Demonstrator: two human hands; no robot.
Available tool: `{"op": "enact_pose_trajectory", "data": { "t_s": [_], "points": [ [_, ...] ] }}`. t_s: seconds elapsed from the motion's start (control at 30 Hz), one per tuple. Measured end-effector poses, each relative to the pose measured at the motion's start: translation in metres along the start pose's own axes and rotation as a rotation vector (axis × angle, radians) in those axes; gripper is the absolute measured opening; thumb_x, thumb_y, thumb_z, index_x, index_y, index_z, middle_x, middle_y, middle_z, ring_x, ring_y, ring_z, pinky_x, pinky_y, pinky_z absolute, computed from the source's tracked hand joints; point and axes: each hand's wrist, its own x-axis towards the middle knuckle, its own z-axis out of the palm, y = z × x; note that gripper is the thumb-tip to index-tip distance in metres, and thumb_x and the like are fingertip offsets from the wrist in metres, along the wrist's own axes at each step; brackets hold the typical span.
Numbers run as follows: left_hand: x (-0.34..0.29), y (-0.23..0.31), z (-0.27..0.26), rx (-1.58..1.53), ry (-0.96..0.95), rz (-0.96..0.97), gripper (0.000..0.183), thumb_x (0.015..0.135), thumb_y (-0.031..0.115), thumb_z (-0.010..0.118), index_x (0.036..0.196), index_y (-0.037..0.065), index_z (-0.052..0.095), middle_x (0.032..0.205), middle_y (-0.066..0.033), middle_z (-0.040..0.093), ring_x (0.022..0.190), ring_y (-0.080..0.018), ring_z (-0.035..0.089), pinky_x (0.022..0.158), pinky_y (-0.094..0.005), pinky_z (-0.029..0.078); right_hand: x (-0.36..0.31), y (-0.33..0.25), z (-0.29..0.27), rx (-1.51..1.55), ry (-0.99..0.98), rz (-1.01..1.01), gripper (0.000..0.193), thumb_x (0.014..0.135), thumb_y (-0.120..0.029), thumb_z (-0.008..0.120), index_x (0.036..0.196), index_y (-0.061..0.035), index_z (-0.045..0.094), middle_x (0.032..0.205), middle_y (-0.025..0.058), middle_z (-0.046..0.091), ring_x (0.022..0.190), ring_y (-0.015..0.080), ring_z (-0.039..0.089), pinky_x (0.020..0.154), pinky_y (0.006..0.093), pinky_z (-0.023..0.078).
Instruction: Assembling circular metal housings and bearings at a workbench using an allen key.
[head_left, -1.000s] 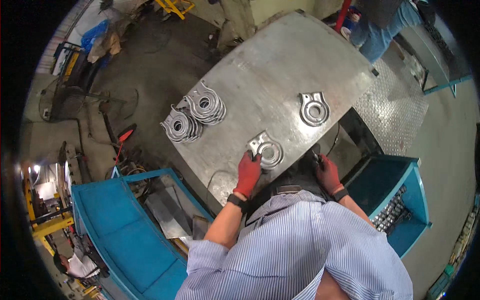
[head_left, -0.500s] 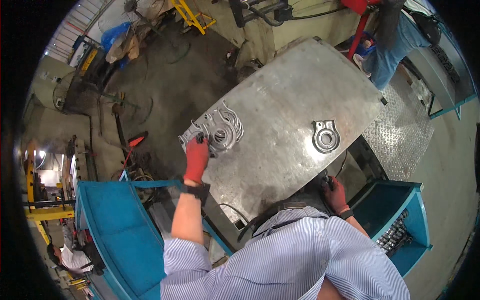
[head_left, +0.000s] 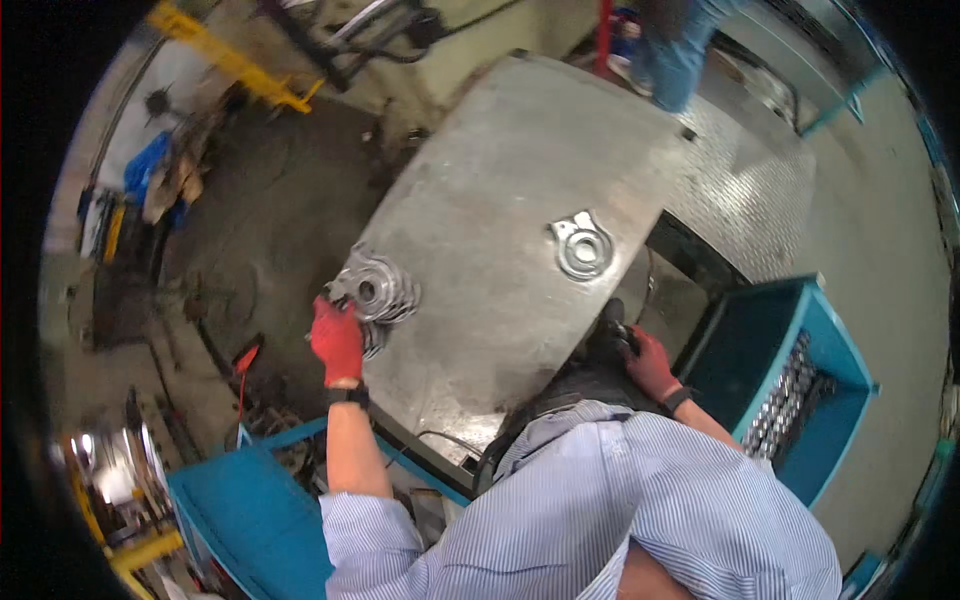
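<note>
- One stack of grey metal brackets (head_left: 398, 292) sat near the left edge of the table, each with a round ring body and a tab sticking out; their rims fanned out like spread cards.
- Left hand (head_left: 337, 343), in a red knit-looking glove with dark fingertips, was right at the tab end of that stack. Honestly couldn't tell if the fingers were clamped on a tab or just touching it.
- Right hand (head_left: 650, 362), same glove style, was low by the black trousers, fingers curled. Couldn't tell whether anything was in it, too dark there.
- Single bracket (head_left: 583, 247) lay flat by itself near the table's right edge, nice shiny ridges around a center hole.
- Table (head_left: 500, 160) was bare, scuffed sheet metal with a dull sheen.
- Off to the right: bumpy treadplate (head_left: 745, 180), plus a blue bin (head_left: 848, 375) holding rows of shiny metal parts (head_left: 778, 412).
</note>
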Motion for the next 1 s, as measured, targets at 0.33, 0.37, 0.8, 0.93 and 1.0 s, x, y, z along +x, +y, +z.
{"op": "enact_pose_trajectory", "data": {
  "t_s": [0.33,0.37,0.8,0.93,1.0],
  "points": [
    [-0.075,0.217,0.024,-0.596,-0.431,0.325,0.046,0.082,0.037,0.064,0.108,0.000,0.057,0.099,-0.0190,0.064,0.093,-0.0329,0.062,0.080,-0.0402,0.048,-0.007,0.005,-0.016,0.005,0.044,0.083,0.038,0.080,-0.015,0.059,0.117,-0.0061,0.053,0.104,0.0197,0.061,0.096,0.0384,0.058,0.081,0.0445,0.047],
    [-0.078,0.236,0.046,-0.541,-0.518,0.271,0.048,0.080,0.038,0.065,0.108,0.000,0.056,0.100,-0.0198,0.064,0.094,-0.0340,0.061,0.081,-0.0409,0.047,-0.008,0.010,-0.016,0.009,0.046,0.073,0.038,0.080,-0.015,0.059,0.117,-0.0061,0.053,0.106,0.0195,0.061,0.097,0.0381,0.058,0.081,0.0442,0.047],
    [-0.070,0.290,0.154,-0.565,-0.736,0.103,0.060,0.066,0.042,0.075,0.098,-0.006,0.061,0.100,-0.0245,0.064,0.095,-0.0388,0.061,0.081,-0.0436,0.047,-0.019,0.015,-0.023,0.052,0.072,0.076,0.041,0.079,-0.014,0.063,0.117,-0.0062,0.053,0.105,0.0188,0.061,0.098,0.0377,0.057,0.083,0.0431,0.046],
    [-0.100,0.259,0.146,-0.835,-0.835,0.038,0.041,0.070,0.028,0.075,0.093,-0.003,0.066,0.091,-0.0213,0.067,0.084,-0.0361,0.064,0.074,-0.0400,0.048,-0.014,0.012,-0.020,0.016,0.026,0.064,0.040,0.079,-0.017,0.063,0.116,-0.0065,0.054,0.105,0.0182,0.061,0.099,0.0364,0.057,0.083,0.0427,0.046],
    [-0.121,0.251,0.128,-0.982,-0.896,-0.065,0.037,0.072,0.023,0.074,0.095,-0.004,0.065,0.091,-0.0211,0.067,0.083,-0.0348,0.064,0.072,-0.0383,0.048,-0.013,0.011,-0.019,-0.010,0.036,0.031,0.038,0.079,-0.018,0.061,0.115,-0.0059,0.054,0.103,0.0178,0.061,0.097,0.0359,0.058,0.082,0.0425,0.047]
  ]
}}
